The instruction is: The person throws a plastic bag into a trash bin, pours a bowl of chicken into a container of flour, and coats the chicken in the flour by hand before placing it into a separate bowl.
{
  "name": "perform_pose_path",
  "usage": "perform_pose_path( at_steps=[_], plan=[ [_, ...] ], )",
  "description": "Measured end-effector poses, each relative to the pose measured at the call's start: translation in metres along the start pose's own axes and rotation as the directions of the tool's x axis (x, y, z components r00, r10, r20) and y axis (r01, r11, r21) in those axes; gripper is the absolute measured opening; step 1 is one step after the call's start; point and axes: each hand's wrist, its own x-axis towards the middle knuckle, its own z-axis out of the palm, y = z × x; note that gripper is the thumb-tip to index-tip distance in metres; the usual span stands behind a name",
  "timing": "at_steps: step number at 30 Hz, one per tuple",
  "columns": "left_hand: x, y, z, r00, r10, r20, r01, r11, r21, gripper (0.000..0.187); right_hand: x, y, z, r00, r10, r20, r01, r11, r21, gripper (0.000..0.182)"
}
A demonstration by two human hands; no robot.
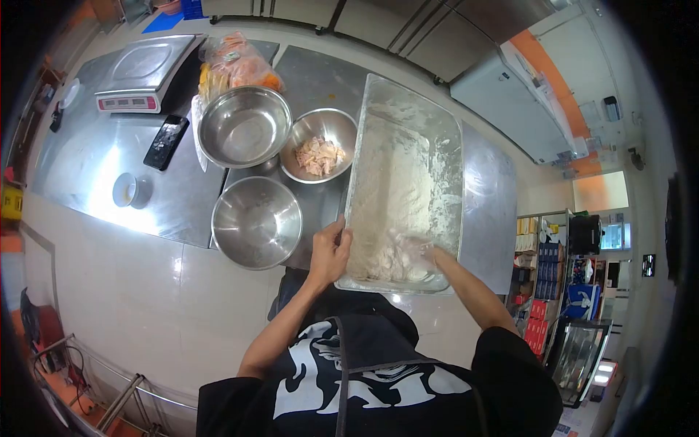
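Note:
A deep rectangular metal pan (356, 175) dusted with white flour (397, 186) stands in front of me on the steel table. My left hand (331, 251) is closed on the pan's left rim near its front corner. Inside the pan's near end, my right hand (416, 251) is down in the flour, whitened and blurred, so its fingers do not show clearly. Left of the pan, a steel bowl (345, 125) holds pale, shredded-looking pieces of food (319, 155). Beside it are two more steel bowls, one further back (246, 127) and one nearer me (257, 223).
Bagged orange and yellow food (237, 65) lies behind the bowls. A knife (198, 135) rests beside the back bowl. Further left are a phone (166, 143), a digital scale (149, 69) and a small white cup (126, 189). Stocked shelves (540, 266) stand at the right.

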Motion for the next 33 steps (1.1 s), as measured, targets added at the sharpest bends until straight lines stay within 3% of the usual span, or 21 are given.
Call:
perform_pose_path(
  at_steps=[1,2,4,7,8,9,11,14,15,17,18,19,21,25,27,28,31,33],
  plan=[
    [0.000,-0.001,0.001,1.000,0.019,-0.015,-0.019,1.000,-0.002,0.025,-0.002,-0.020,0.018,0.998,0.052,-0.022,-0.054,0.987,-0.150,0.059],
    [-0.001,-0.001,0.002,0.999,0.037,-0.025,-0.037,0.999,-0.001,0.025,0.007,-0.022,0.030,0.998,0.052,-0.021,-0.055,0.987,-0.151,0.059],
    [-0.003,0.000,0.001,0.999,0.039,-0.023,-0.039,0.999,0.007,0.025,0.042,-0.009,0.056,0.992,-0.106,0.071,0.092,0.979,0.182,0.054],
    [0.000,0.002,0.002,0.998,0.051,-0.029,-0.050,0.998,0.027,0.025,0.091,0.007,0.076,0.920,-0.379,0.096,0.237,0.736,0.634,0.051],
    [-0.001,0.001,0.001,0.998,0.046,-0.035,-0.045,0.998,0.039,0.025,0.096,0.009,0.077,0.885,-0.460,0.080,0.249,0.609,0.753,0.052],
    [-0.002,0.000,0.001,0.998,0.043,-0.045,-0.041,0.998,0.037,0.025,0.099,0.014,0.073,0.885,-0.457,0.088,0.244,0.616,0.749,0.052],
    [-0.002,0.004,-0.001,1.000,-0.015,-0.008,0.015,1.000,0.014,0.025,0.082,0.002,0.060,0.863,-0.483,-0.151,0.504,0.791,0.347,0.054],
    [-0.002,0.000,-0.001,0.999,-0.036,-0.009,0.036,0.999,-0.008,0.026,-0.011,-0.088,0.025,0.910,-0.405,-0.092,0.415,0.879,0.234,0.051],
    [-0.002,0.001,-0.002,0.999,-0.041,-0.022,0.041,0.999,-0.014,0.026,-0.015,-0.083,0.018,0.912,-0.402,-0.082,0.410,0.884,0.225,0.051],
    [-0.001,0.004,-0.005,1.000,0.010,-0.003,-0.010,0.999,0.049,0.027,-0.033,-0.088,0.013,0.823,-0.495,-0.279,0.532,0.843,0.074,0.044],
    [-0.001,0.003,-0.006,1.000,0.006,-0.016,-0.005,0.999,0.041,0.027,-0.036,-0.099,0.004,0.735,-0.652,-0.188,0.640,0.758,-0.126,0.043],
    [-0.001,0.002,-0.007,1.000,0.002,0.016,-0.003,0.999,0.049,0.030,-0.037,-0.101,0.001,0.739,-0.650,-0.174,0.636,0.760,-0.136,0.043],
    [-0.001,-0.002,-0.008,0.999,-0.011,0.031,0.009,0.999,0.047,0.034,-0.039,-0.103,-0.008,0.758,-0.627,-0.182,0.395,0.662,-0.637,0.033],
    [-0.003,-0.004,-0.007,1.000,0.022,0.019,-0.023,0.998,0.050,0.035,-0.039,-0.091,-0.018,0.753,-0.627,-0.198,0.321,0.613,-0.722,0.020],
    [-0.003,-0.006,-0.006,0.999,0.040,-0.014,-0.039,0.999,0.023,0.035,-0.051,-0.087,-0.018,0.610,-0.763,-0.213,0.491,0.575,-0.655,0.015],
    [-0.002,-0.006,-0.007,0.999,0.041,0.000,-0.041,0.999,0.020,0.035,-0.047,-0.085,-0.023,0.616,-0.762,-0.199,0.490,0.569,-0.661,0.015],
    [-0.003,-0.002,-0.008,0.999,0.032,0.012,-0.032,0.999,0.004,0.037,-0.043,-0.082,-0.030,0.668,-0.723,-0.177,0.417,0.561,-0.716,0.019],
    [-0.003,-0.002,-0.008,1.000,0.024,0.006,-0.024,1.000,-0.005,0.037,-0.057,-0.098,-0.021,0.660,-0.736,-0.152,0.374,0.498,-0.783,0.038]
  ],
)
